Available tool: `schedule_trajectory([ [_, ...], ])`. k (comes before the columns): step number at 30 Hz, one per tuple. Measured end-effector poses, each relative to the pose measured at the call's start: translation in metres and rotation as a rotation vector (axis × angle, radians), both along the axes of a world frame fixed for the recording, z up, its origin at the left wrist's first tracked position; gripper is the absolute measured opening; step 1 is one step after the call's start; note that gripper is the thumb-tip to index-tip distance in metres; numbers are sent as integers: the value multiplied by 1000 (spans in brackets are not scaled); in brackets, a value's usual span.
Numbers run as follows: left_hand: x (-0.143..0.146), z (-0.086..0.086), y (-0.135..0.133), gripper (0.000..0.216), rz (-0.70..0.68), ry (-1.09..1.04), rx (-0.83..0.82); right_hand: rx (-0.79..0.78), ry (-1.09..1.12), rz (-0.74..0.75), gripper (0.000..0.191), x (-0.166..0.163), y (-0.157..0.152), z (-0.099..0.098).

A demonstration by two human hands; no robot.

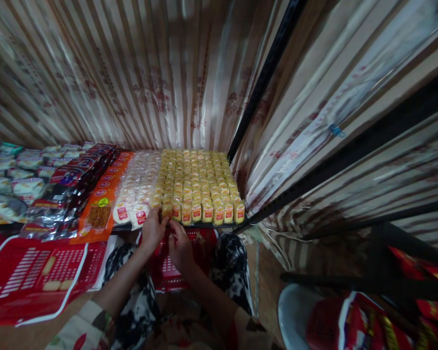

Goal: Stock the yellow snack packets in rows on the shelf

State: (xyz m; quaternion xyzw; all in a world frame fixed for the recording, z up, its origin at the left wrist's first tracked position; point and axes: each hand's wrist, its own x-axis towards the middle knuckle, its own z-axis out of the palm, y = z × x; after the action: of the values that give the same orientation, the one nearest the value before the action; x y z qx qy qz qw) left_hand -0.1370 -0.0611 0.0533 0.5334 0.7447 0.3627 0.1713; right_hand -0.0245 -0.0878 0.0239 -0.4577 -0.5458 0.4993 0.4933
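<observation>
My left hand [154,229] and my right hand [181,246] meet at the front edge of a shelf, fingertips pinched together. Between them, at the row's left front, is a small yellow snack cake [167,210] in clear wrapping; its lower part is partly hidden by my fingers. To the right stand rows of similar yellow wrapped cakes [208,213], upright, with red labels facing me. White wrapped packets [137,214] with red labels lie just left of my left hand. Under my hands, between my knees, sits a red plastic basket [171,267].
Further left on the shelf are an orange snack pouch [99,214], dark red packets [67,180] and pale packets [27,187]. A red basket [7,291] holding several cakes is at lower left. Black posts [266,73] and a striped curtain [182,73] stand behind. Lower right: white basin [288,311].
</observation>
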Motion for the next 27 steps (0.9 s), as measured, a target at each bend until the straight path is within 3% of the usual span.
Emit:
schedule_trajectory([
  [8, 4, -12, -1, 24, 27, 42, 116, 9, -17, -15, 49, 12, 17, -11],
  [12, 4, -12, -1, 10, -5, 143, 98, -32, 58, 17, 47, 18, 23, -15],
  [15, 5, -13, -1, 12, 29, 146, 23, -44, 44, 59, 41, 25, 25, -11],
  [18, 6, -15, -2, 14, 35, 93, -18, 62, -83, 88, 34, 32, 26, -6],
  [23, 9, -13, -1, 15, 8, 24, 19, 367, -473, -63, 34, 40, 34, -3],
  [27, 10, -12, 3, 16, -12, 50, 20, 451, -626, -74, 38, 42, 46, -8],
])
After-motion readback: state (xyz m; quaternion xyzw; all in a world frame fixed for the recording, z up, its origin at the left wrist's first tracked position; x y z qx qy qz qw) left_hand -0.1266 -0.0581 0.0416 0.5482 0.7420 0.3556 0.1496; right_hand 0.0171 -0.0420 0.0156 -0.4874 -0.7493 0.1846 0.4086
